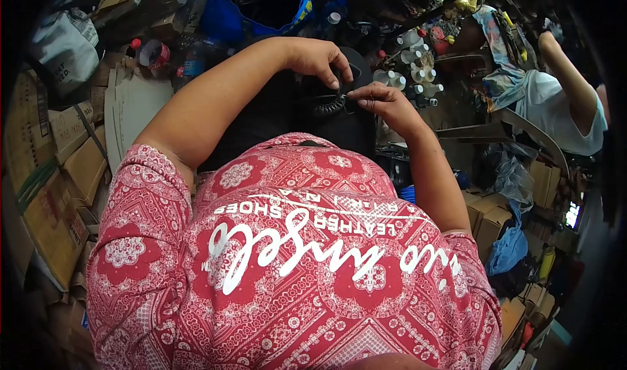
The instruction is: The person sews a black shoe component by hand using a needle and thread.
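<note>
My left hand [320,62] is bent over a dark rounded object [356,66], its fingers curled and the thumb pointing down. What those fingers hold, if anything, is hidden. Just to the right, my right hand [386,106] pinches a small dark piece between thumb and fingertips, too small to name. A black coiled cord [328,107] lies right beside these fingertips, with a thin line running off to its left. All of this is over the black cloth [261,118] on my lap.
Small bottles with white caps [418,75] cluster at the right. A blue bag [225,17] stands ahead, with a red-labelled bottle [154,54] to its left. Flattened cardboard [85,167] piles up on the left. Another person's arm [569,76] shows at far right.
</note>
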Demonstrator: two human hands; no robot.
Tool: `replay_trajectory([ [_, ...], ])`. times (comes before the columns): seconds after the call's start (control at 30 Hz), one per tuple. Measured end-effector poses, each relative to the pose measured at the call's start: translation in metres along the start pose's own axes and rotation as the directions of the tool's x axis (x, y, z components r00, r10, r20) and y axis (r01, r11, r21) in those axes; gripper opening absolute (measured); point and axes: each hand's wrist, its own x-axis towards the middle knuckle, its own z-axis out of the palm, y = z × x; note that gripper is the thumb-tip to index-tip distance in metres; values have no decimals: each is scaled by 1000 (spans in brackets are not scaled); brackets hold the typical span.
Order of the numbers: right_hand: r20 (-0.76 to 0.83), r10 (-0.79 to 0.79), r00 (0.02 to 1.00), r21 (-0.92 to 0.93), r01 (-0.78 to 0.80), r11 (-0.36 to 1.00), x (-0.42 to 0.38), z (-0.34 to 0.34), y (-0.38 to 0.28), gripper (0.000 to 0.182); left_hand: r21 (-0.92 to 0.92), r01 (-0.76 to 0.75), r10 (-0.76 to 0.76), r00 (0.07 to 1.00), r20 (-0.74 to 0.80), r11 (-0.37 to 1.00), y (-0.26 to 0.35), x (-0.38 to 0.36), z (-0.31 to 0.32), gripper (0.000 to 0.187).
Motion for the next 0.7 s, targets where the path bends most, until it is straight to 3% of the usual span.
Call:
replay_trajectory([
  [0.27,45,-13,999,69,9,998,5,-3,9,22,-26,-47,46,999,-21,999,-9,3,1,38],
  [0.47,-26,-41,999,89,43,995,6,10,10,23,-34,-13,11,999,-39,999,-10,7,3,36],
  [0.53,-169,-115,979,-27,112,993,6,21,9,21,-27,3,-4,999,-34,1000,-5,7,4,36],
  [0.57,-169,-117,979,-29,114,993,6,25,6,21,-19,21,-22,999,-28,1000,-3,6,4,37],
  [0.6,-212,-178,961,-158,146,977,6,30,2,20,-18,22,-23,999,-28,1000,-6,7,6,37],
  [0.63,-249,-242,938,-283,169,944,5,32,-2,20,45,-14,20,991,-135,999,-10,6,10,37],
  [0.67,-253,-241,937,-278,168,946,3,31,-6,20,112,-44,69,970,-233,993,-14,6,12,37],
  [0.7,-253,-262,931,-289,186,939,1,31,-10,19,113,-41,65,972,-225,993,-13,0,14,37],
])
